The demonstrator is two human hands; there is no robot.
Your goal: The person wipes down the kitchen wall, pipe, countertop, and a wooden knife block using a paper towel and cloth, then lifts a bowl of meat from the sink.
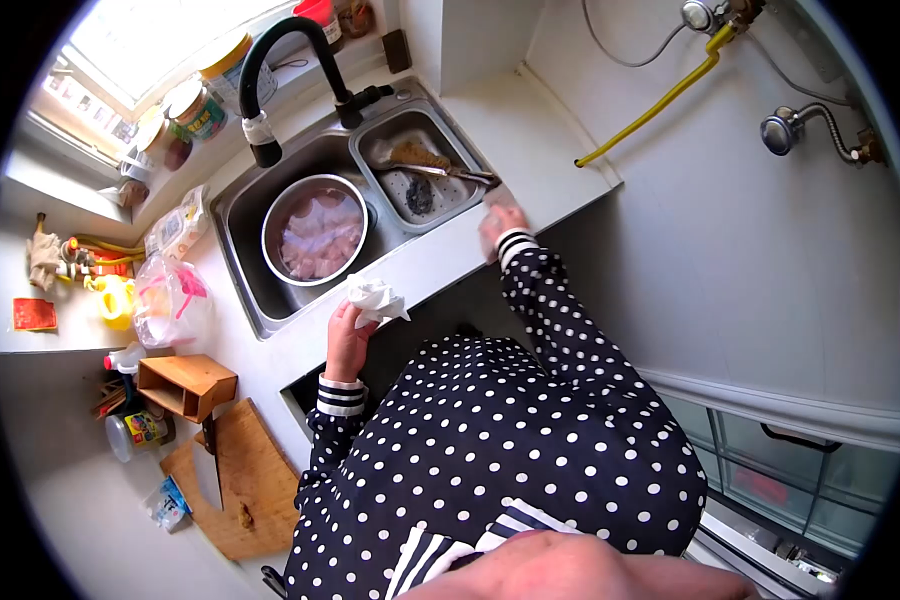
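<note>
My left hand (346, 343) is closed around a crumpled white tissue (375, 299), just in front of the sink's near rim. Blurred by motion, my right hand (503, 226) is at the counter's front edge, right of the small basin; its fingers are too smeared to read. In the large sink basin (238, 235) stands a round metal pot (271, 262) with pale pink pieces of meat in liquid (322, 235). The small basin (450, 215) contains a brown brush-like thing (417, 155), long utensils and a dark scourer (419, 195).
A black faucet (260, 70) arches over the sink. Jars (196, 108) line the sill. At left are a clear plastic bag (173, 302), a wooden knife block (187, 387) and a cutting board (260, 480) with a knife (207, 478). A yellow pipe (660, 108) rises on the right.
</note>
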